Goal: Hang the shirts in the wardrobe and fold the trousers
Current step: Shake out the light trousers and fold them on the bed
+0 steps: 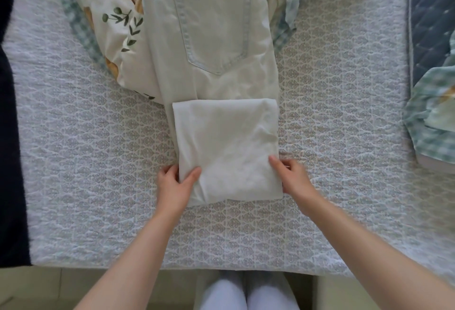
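clamped on the folded trousers [225, 137]: left hand [176, 185] and, seemingly (it's blurred), right hand [294, 178].

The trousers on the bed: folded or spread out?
Partly folded: the trousers have the leg end doubled back into a panel, pinched by the left hand and right hand; the seat with its back pocket lies flat beyond.

Both hands [229, 181] on folded pale trousers [226, 147]

Soft, even daylight, bright and nearly shadowless. The pale trousers [216, 75] look washed out (almost overexposed). The right hand [293, 176] is motion-blurred; the corners smear and curve.
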The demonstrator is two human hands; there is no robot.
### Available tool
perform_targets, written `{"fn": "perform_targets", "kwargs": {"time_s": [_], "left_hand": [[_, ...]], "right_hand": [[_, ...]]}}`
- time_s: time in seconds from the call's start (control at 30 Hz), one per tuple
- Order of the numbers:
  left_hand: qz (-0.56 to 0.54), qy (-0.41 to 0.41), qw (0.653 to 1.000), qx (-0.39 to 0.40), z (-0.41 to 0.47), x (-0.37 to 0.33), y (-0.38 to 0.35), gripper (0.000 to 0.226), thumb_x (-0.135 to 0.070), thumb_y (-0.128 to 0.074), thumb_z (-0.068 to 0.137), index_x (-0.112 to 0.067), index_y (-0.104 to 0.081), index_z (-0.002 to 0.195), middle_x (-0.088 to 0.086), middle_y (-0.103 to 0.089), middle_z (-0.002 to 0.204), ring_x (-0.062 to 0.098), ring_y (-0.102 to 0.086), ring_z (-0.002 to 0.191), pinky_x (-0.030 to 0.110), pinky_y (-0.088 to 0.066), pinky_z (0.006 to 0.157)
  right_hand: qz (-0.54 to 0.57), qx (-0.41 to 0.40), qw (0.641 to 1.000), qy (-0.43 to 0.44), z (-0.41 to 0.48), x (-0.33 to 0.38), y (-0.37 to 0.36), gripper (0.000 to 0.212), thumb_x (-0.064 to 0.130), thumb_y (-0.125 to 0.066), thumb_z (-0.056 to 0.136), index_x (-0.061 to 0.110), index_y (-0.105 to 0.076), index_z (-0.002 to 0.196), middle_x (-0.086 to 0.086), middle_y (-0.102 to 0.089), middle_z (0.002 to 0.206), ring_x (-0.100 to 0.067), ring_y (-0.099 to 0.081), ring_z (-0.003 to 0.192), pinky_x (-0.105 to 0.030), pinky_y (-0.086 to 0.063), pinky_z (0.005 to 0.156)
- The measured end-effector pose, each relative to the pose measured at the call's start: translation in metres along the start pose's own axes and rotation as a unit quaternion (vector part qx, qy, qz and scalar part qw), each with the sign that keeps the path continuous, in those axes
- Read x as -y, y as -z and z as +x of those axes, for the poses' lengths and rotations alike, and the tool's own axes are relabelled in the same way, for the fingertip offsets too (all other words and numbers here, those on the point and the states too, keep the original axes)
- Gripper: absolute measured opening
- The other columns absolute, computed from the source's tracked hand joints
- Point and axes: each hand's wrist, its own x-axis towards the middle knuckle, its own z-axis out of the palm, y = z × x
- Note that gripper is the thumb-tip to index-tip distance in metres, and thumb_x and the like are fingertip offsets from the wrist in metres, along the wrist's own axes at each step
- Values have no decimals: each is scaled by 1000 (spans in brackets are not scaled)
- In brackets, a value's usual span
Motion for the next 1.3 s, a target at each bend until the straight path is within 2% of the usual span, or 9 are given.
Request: {"fn": "perform_targets", "kwargs": {"time_s": [0.2,0.3,0.43,0.6,0.7,0.83,1.0,1.13,1.3], "left_hand": [[-101,-31,994,15,-18,-4,-5,39,-38,-62,94,-21,-52,128,-7,-64,112,6,-62,96,22,-49,80],[-116,-50,992,13,-33,-7,-8,36,-35,-62,93,-19,-54,124,-8,-66,107,5,-63,94,21,-50,78],[-116,-35,992,43,-58,7,-13,38,-36,-63,92,-17,-56,124,-5,-69,109,8,-66,98,23,-53,82],[-67,10,995,67,-102,64,-34,32,-29,-64,93,-18,-57,122,-12,-69,104,3,-65,97,25,-51,88],[-19,40,996,73,-122,88,-49,31,-30,-63,94,-20,-56,123,-14,-65,101,15,-65,104,25,-46,83],[126,57,990,31,-123,82,-58,34,-27,-65,92,-9,-51,118,8,-60,113,32,-58,108,39,-46,87],[261,-111,946,-159,-118,26,-69,65,-7,-72,71,-8,-45,130,18,-42,128,39,-42,117,53,-39,94],[258,-304,914,-80,-99,-25,-96,59,-3,-69,71,-8,-52,127,12,-54,121,34,-49,112,46,-41,95],[345,-363,861,90,-65,-75,-132,53,-25,-62,89,-12,-46,138,7,-52,135,29,-44,126,36,-31,104]], "right_hand": [[-100,48,992,54,-4,9,-3,69,63,-33,95,3,-65,107,-16,-69,100,-30,-67,92,-43,-54,82],[-124,12,986,114,-14,6,-1,60,52,-27,102,5,-64,108,-10,-68,96,-26,-64,92,-37,-50,80],[-180,-57,969,158,-37,-21,7,48,45,-30,102,8,-60,99,-1,-60,85,-19,-56,79,-23,-37,59],[-195,-55,966,160,-83,-79,23,33,34,-40,102,28,-43,70,10,-48,64,-5,-45,59,-12,-35,53],[-235,-43,963,123,-92,-110,30,29,34,-42,102,30,-43,73,13,-48,68,-11,-49,65,-11,-34,55],[-280,12,959,46,-76,-116,43,23,41,-44,100,20,-49,92,8,-54,82,-16,-53,79,-15,-32,56],[-245,-12,968,47,-56,-81,68,37,44,-38,102,11,-56,98,-6,-65,91,-19,-61,79,-30,-47,62],[-225,-49,971,60,-26,-41,88,26,25,-45,102,4,-60,96,-16,-68,92,-29,-65,79,-46,-58,79],[-242,-66,963,99,11,3,91,23,19,-52,99,5,-63,113,-6,-68,95,-24,-67,85,-46,-57,83]]}}
